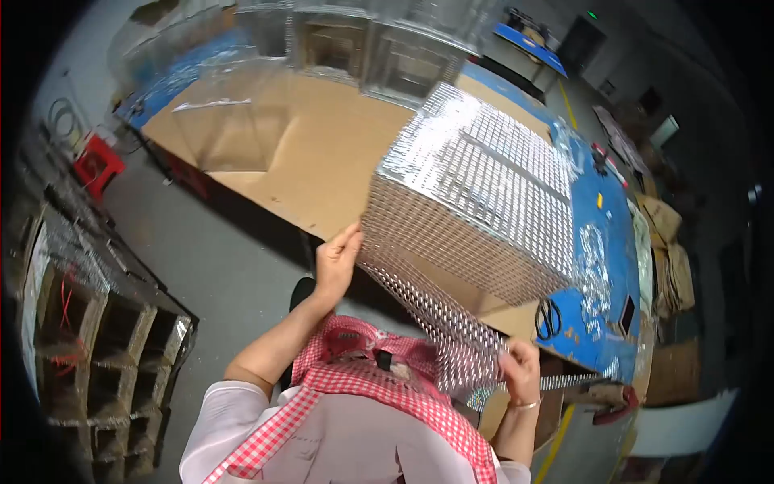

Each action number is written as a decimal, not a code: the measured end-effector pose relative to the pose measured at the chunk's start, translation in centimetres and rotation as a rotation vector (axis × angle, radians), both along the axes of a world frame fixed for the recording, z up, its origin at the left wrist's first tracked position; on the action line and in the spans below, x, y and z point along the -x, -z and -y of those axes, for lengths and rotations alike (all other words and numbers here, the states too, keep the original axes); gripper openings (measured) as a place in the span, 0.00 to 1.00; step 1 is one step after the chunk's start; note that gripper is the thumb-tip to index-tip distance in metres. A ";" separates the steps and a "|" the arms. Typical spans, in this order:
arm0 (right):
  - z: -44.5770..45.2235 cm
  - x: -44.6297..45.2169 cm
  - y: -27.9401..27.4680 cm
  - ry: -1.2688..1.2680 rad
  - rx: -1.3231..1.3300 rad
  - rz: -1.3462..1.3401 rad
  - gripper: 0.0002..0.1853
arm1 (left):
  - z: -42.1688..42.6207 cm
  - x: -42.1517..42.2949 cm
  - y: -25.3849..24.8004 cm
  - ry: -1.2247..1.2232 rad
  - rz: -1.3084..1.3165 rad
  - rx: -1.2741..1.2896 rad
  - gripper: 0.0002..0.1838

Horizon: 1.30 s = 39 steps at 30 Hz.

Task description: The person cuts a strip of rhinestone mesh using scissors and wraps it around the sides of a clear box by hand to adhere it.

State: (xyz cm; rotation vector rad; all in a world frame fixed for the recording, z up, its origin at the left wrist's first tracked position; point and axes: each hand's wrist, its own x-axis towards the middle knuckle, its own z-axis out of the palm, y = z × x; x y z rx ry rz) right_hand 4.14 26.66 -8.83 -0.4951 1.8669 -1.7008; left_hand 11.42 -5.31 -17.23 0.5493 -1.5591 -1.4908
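A large box (pixel 484 173) covered in shiny silver rhinestone mesh stands at the table's near edge, its top showing a dark seam. My left hand (pixel 339 256) is closed in a pinch at the box's lower left corner, on the end of a rhinestone mesh strip (pixel 427 306). From there the strip slants down to the right, below the box's front side. Its other part is gripped by my right hand (pixel 520 371), where the mesh bunches and hangs in front of my checked apron (pixel 363 387). A narrow tail of mesh trails past my right wrist.
Black-handled scissors (pixel 548 319) and a phone (pixel 626 315) lie on the table's blue right part (pixel 613 250), near loose clear plastic. Several clear boxes (pixel 403 64) stand along the back, another clear box (pixel 234 133) at left. A compartmented rack (pixel 105 363) stands at lower left, a red stool (pixel 98 165) behind it.
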 end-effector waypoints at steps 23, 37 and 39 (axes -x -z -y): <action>1.0 4.7 2.3 0.270 -0.127 -0.593 0.05 | 0.7 0.0 0.8 0.027 0.099 0.218 0.18; 1.1 5.5 2.6 0.250 -0.158 -0.590 0.05 | 0.4 0.3 0.9 -0.054 0.179 0.275 0.15; 1.2 5.7 2.5 0.249 -0.171 -0.630 0.04 | 0.6 0.3 1.1 -0.058 0.168 0.264 0.15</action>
